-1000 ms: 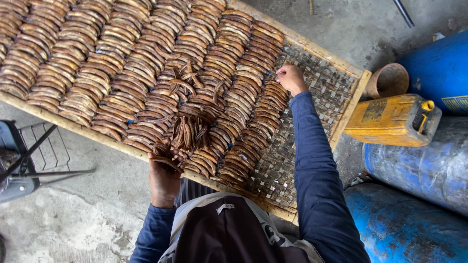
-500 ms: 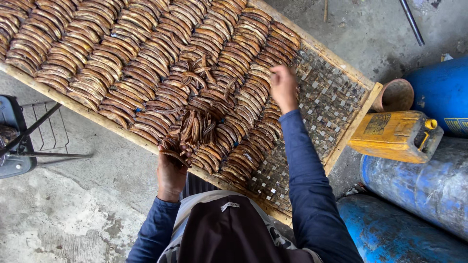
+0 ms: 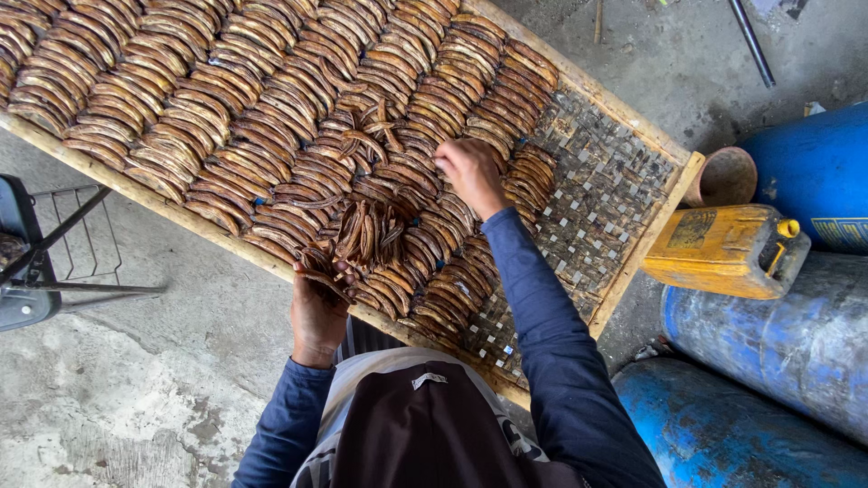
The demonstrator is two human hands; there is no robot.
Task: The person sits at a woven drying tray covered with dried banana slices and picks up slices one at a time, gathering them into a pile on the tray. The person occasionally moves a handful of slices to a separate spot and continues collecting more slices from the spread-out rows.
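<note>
Holding a fanned bundle of brown curved dried slices [image 3: 366, 237] over the near edge of the woven drying rack [image 3: 624, 194], my left hand [image 3: 316, 312] is clamped on its lower end. My right hand [image 3: 470, 172], fingers together, presses on the laid rows [image 3: 226, 117]; half a second back it sat nearer the right end. Bare weave remains at the right corner, beside a yellow jerrycan [image 3: 723, 248] and blue drums [image 3: 787, 334].

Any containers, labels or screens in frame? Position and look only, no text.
Yellow plastic jerrycan: right of the woven tray, lying on its side, boxy, darker label panel on its face, yellow cap.
Blue metal drum: far right, lying down, pale printed band at its lower edge.
No screens.
</note>
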